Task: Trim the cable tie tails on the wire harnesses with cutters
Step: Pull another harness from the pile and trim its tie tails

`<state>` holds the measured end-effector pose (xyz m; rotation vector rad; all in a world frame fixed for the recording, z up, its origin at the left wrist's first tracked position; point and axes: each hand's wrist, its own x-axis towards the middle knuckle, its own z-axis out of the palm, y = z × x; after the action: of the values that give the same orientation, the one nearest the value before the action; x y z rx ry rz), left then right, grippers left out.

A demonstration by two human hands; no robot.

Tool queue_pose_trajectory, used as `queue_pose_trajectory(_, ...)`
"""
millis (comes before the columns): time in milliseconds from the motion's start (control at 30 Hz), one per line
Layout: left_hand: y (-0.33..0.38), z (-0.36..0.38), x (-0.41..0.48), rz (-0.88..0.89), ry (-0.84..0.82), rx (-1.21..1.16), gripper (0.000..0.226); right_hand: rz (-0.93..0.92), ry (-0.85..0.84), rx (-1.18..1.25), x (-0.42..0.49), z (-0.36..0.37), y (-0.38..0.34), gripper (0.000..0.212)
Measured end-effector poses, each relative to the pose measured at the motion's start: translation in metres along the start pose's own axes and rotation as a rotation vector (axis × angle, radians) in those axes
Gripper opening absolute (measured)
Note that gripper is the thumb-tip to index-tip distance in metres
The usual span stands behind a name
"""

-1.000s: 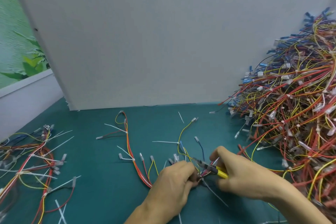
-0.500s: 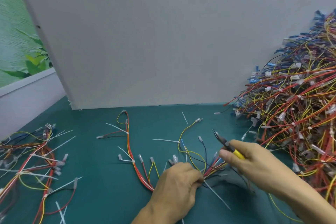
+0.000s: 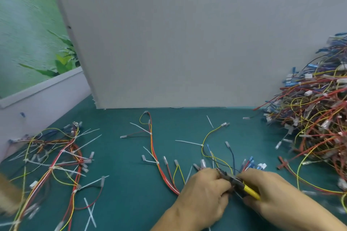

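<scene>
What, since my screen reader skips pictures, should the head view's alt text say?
A left hand grips a wire harness while a right hand holds yellow-handled cutters to it, on a teal mat strewn with more harnesses.

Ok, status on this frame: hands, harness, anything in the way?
Left hand grips the harness. Right hand holds yellow-handled cutters, tip at the left fingers. Loose tie tails on mat, none blocking.

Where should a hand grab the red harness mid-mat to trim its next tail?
Probably the bundled trunk just nearer than the cable tie, coming from above on its right: it lies flat, running away, and the white tail sticks out left, clear for the cutters.
</scene>
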<state>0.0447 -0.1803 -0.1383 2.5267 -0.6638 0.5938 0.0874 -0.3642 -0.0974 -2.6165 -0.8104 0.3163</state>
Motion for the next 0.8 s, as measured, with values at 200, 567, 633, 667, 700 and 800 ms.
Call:
queue_pose_trajectory(200, -0.007, -0.005, -0.001, 0.013, -0.075, -0.005, 0.016, 0.076, -0.091, 0.13, -0.001, -0.013, -0.002, 0.022)
queue_pose_trajectory(567, -0.003, -0.007, 0.001, -0.046, 0.06, -0.201, 0.01, -0.07, 0.179, 0.111, -0.001, -0.003, 0.001, 0.026)
queue_pose_trajectory(633, -0.001, -0.009, 0.002, -0.083, 0.077, -0.26, 0.014, -0.082, 0.224, 0.101, 0.001, 0.002, 0.001, 0.02)
queue_pose_trajectory(667, -0.001, -0.009, 0.002, -0.095, 0.076, -0.283, 0.015, -0.085, 0.252, 0.104, 0.002, 0.005, 0.001, 0.019)
queue_pose_trajectory(700, 0.0, -0.009, 0.002, -0.096, 0.076, -0.3, 0.016, -0.091, 0.275, 0.103, 0.002, 0.007, 0.0, 0.02)
queue_pose_trajectory(800, 0.0, -0.009, 0.001, -0.074, 0.058, -0.327, 0.017, -0.099, 0.291, 0.111, 0.004, 0.012, 0.0, 0.027)
